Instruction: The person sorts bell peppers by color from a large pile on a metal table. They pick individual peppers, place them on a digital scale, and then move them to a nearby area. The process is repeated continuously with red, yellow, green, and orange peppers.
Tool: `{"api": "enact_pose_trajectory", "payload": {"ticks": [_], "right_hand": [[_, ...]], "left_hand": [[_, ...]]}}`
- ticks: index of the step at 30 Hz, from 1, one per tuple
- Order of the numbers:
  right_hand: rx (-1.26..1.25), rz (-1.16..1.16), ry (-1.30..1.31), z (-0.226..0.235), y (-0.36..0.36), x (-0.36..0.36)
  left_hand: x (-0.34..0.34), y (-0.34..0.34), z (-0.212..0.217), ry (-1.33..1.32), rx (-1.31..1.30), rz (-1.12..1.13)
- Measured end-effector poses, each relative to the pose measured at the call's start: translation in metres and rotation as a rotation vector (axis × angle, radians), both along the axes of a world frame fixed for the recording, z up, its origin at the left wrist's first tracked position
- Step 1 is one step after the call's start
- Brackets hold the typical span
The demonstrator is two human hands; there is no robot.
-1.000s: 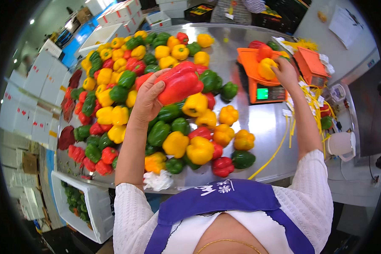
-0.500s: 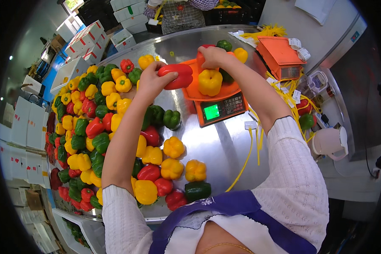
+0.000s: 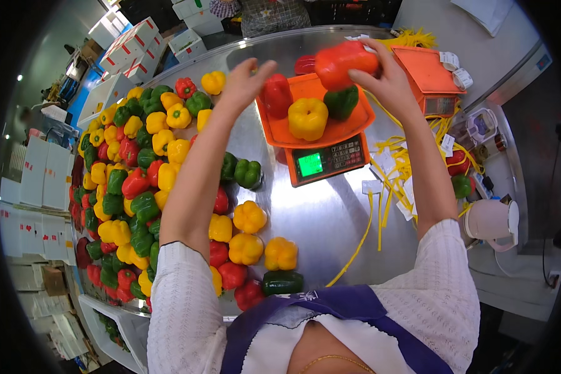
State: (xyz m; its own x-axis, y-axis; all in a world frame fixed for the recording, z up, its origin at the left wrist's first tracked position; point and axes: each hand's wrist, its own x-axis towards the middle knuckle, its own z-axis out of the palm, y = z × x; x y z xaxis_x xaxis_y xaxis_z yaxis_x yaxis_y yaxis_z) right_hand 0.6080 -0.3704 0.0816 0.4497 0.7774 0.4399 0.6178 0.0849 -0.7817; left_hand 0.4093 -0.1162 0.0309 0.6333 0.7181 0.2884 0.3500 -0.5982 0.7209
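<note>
My right hand (image 3: 388, 76) grips a red bell pepper (image 3: 345, 63), slightly blurred, above the far right of an orange scale pan (image 3: 293, 136). Beside the pan's far left corner, my left hand (image 3: 245, 86) is empty, its fingers spread. The pan holds another red bell pepper (image 3: 275, 97) on the left, a yellow bell pepper (image 3: 308, 118) in front and a green bell pepper (image 3: 341, 103) on the right. Below it, the scale's display (image 3: 310, 164) glows green. Part of a further red pepper (image 3: 305, 64) shows behind the pan.
Many mixed peppers (image 3: 137, 182) cover the left of the metal table (image 3: 330, 230). Yellow tag ties (image 3: 399, 168) lie right of the scale, near a second orange scale (image 3: 425, 68) and a pale jug (image 3: 491, 221). A person (image 3: 274, 17) stands across the table.
The red pepper from my left hand now rests on the pan's left side, and that hand has opened. My right hand has moved right with its red pepper, off the pan.
</note>
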Motion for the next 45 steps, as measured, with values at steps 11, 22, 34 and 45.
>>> {"api": "enact_pose_trajectory", "payload": {"ticks": [11,22,34,45], "right_hand": [[-0.527,0.539,0.560,-0.123,-0.141,-0.183],[-0.377,0.563,0.323,-0.103,-0.106,-0.245],[-0.304,0.510,0.224,-0.101,-0.086,-0.250],[-0.284,0.529,0.442,-0.106,-0.080,-0.237]], "left_hand": [[-0.236,-0.099,-0.002,0.296,-0.157,0.056],[-0.279,-0.188,-0.024,0.117,0.021,-0.163],[-0.262,-0.232,-0.018,0.137,-0.422,-0.305],[-0.251,-0.216,-0.026,0.127,-0.234,-0.095]]}}
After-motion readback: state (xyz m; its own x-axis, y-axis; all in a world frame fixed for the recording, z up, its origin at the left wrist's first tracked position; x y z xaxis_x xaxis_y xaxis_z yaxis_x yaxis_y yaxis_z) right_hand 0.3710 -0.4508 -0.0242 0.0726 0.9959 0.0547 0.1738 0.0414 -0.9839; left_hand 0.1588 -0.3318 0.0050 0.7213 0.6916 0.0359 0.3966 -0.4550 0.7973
